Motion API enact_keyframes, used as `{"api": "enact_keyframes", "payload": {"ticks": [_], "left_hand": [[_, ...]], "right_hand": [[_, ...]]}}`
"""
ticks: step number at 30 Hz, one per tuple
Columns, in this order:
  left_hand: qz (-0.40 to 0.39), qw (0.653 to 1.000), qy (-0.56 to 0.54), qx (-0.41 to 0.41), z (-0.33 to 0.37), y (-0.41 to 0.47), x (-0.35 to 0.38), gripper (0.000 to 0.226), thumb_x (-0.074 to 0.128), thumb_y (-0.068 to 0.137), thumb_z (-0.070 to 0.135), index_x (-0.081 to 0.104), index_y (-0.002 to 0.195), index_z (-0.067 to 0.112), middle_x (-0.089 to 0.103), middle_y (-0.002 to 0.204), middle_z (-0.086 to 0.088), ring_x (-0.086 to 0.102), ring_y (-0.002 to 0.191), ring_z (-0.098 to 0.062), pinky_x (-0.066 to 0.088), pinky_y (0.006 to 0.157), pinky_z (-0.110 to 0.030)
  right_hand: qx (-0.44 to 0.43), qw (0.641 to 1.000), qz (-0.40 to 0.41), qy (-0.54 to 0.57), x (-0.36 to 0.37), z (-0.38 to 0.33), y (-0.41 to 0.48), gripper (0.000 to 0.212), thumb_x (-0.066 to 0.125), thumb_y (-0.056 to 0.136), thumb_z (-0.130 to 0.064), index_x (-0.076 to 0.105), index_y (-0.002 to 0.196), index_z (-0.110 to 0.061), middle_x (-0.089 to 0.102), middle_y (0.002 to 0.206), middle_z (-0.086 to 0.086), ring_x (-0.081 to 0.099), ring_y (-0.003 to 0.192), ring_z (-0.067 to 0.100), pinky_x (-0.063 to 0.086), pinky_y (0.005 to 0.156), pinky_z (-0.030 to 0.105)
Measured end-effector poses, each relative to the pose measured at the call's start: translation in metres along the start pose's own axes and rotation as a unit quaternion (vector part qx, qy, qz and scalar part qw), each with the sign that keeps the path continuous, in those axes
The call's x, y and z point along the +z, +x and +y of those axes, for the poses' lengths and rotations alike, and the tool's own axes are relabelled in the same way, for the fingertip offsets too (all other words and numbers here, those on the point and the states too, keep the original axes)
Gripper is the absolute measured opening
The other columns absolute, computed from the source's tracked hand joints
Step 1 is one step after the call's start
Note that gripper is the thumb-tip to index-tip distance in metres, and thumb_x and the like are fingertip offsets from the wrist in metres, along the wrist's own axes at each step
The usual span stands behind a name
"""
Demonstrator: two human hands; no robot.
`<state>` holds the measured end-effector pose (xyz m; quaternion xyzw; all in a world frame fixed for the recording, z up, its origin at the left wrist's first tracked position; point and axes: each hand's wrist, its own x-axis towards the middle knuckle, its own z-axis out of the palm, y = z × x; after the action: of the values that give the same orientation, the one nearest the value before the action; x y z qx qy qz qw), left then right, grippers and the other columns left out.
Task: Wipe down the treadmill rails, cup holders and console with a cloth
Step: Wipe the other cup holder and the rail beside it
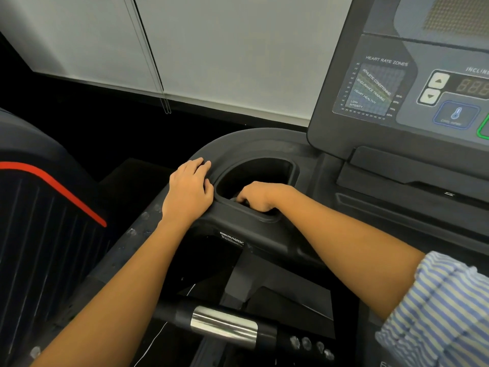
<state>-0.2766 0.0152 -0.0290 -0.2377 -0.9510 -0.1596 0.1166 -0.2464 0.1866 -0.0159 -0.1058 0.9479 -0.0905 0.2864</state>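
The black treadmill cup holder [264, 169] is a deep pocket left of the console [412, 102]. My right hand [260, 196] reaches into the pocket's near edge with its fingers curled down. They grip a small dark cloth [235, 199], of which only a grey scrap shows at the fingertips. My left hand [189, 190] rests flat on the rounded rim just left of the cup holder, fingers straight. The left rail [127, 250] runs down from under that hand.
A handlebar with a silver grip sensor [223, 325] crosses below my forearms. A neighbouring machine with a red stripe [53, 192] stands at the left. White wall panels [225, 49] rise behind. The console's buttons and heart rate chart sit at the upper right.
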Motion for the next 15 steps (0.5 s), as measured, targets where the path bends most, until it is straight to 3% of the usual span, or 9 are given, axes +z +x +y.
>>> {"api": "enact_keyframes", "payload": {"ticks": [8,12,15], "left_hand": [[0.0,1.0,-0.005,0.002,-0.001,0.0,0.001,0.044,0.051,0.09,0.014,0.048,0.133,0.008,0.047,0.137,-0.011,0.04,0.129,-0.026,0.03,0.106,-0.043],[-0.003,1.0,0.0,0.001,-0.001,-0.001,0.0,0.044,0.049,0.091,0.015,0.045,0.135,0.01,0.045,0.139,-0.009,0.038,0.131,-0.024,0.028,0.108,-0.04],[-0.003,1.0,0.005,0.006,-0.002,-0.001,0.001,0.044,0.048,0.092,0.016,0.045,0.136,0.01,0.045,0.139,-0.009,0.038,0.131,-0.024,0.029,0.108,-0.04]], "right_hand": [[0.01,0.989,0.125,0.073,0.009,-0.011,0.012,0.035,0.043,0.094,-0.01,0.057,0.125,-0.02,0.057,0.118,0.009,0.057,0.1,0.027,0.047,0.084,0.036],[0.1,0.985,0.125,-0.063,0.006,-0.004,0.013,0.039,0.042,0.095,-0.009,0.049,0.132,-0.017,0.052,0.127,0.014,0.051,0.114,0.034,0.044,0.089,0.041],[0.186,0.96,0.096,-0.188,0.005,0.003,0.011,0.031,0.049,0.093,-0.013,0.054,0.124,-0.013,0.055,0.124,0.011,0.05,0.116,0.032,0.04,0.097,0.041]]}}
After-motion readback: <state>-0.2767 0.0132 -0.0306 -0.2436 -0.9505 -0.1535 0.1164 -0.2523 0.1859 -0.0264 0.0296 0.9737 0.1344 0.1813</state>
